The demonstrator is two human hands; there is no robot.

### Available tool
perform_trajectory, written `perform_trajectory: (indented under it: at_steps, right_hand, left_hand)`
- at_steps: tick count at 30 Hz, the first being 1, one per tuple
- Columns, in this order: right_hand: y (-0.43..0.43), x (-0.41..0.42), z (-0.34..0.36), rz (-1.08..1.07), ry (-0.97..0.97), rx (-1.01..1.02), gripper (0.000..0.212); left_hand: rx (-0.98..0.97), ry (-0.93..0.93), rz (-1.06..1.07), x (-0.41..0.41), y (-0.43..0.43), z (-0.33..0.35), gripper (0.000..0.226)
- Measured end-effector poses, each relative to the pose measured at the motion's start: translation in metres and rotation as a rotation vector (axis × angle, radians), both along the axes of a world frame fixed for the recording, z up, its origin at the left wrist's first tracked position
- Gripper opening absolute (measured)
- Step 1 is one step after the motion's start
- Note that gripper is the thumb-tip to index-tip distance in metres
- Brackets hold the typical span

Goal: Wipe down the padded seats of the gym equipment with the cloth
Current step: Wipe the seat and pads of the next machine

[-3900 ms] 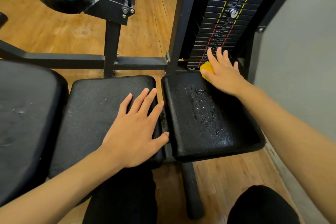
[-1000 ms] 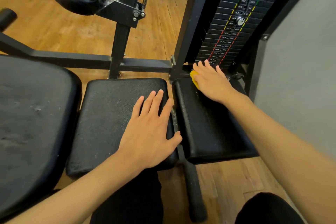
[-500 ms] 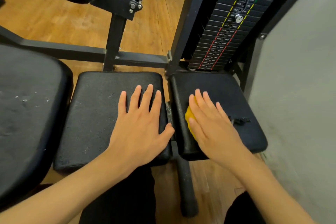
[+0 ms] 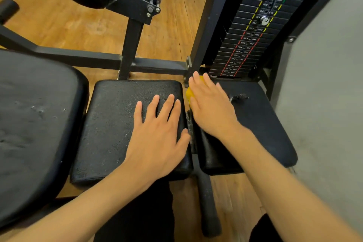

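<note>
Two black padded seats sit side by side below me. My left hand (image 4: pixel 157 135) lies flat, fingers spread, on the left pad (image 4: pixel 117 124) near its right edge. My right hand (image 4: pixel 212 110) presses a yellow cloth (image 4: pixel 189 94) onto the far left corner of the right pad (image 4: pixel 261 124); only a small edge of the cloth shows beside my fingers. A small tear (image 4: pixel 238 97) marks the right pad's surface just right of that hand.
A larger black pad (image 4: pixel 33 124) fills the left side. The black machine frame (image 4: pixel 135 45) crosses behind the seats, and the weight stack (image 4: pixel 253 31) stands at the back right. A grey wall (image 4: pixel 324 104) runs along the right; wooden floor lies below.
My right hand has slid the cloth from the near left part of the right pad away from me to its far left corner. My left hand stays on the left pad.
</note>
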State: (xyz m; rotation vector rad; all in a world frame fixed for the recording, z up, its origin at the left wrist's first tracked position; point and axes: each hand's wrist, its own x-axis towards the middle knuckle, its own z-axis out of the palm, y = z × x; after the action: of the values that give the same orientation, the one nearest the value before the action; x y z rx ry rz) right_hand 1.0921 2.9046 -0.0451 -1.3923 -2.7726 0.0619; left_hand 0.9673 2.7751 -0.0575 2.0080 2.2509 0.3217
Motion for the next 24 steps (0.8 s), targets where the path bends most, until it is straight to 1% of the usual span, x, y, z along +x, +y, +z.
perform_trajectory:
  at_steps: [5, 8, 11, 17, 19, 21, 24]
  right_hand:
    - [-0.099, 0.051, 0.0, -0.03, 0.023, -0.007, 0.06]
    - [-0.133, 0.069, -0.005, -0.043, 0.042, 0.022, 0.057]
    - [-0.121, 0.061, -0.003, -0.055, 0.068, 0.021, 0.055]
    - [-0.005, -0.009, 0.003, -0.115, 0.045, -0.065, 0.056]
    - [0.015, -0.025, 0.002, -0.133, 0.009, -0.063, 0.057]
    - [0.001, -0.026, 0.002, -0.136, -0.011, -0.042, 0.059]
    - [-0.058, -0.004, 0.002, -0.105, 0.009, -0.037, 0.067]
  left_hand:
    - [0.024, -0.001, -0.005, 0.0, -0.002, -0.002, 0.073]
    - [0.033, -0.005, -0.003, 0.001, -0.002, -0.001, 0.073]
    - [0.039, 0.001, 0.007, 0.002, -0.001, 0.0, 0.073]
    - [0.05, -0.006, 0.0, 0.001, 0.001, -0.001, 0.072]
    - [0.056, -0.015, -0.001, 0.001, 0.001, -0.001, 0.073]
    - [0.057, -0.021, -0.008, 0.001, 0.001, 0.0, 0.073]
    - [0.06, -0.045, -0.004, 0.001, -0.001, 0.001, 0.071]
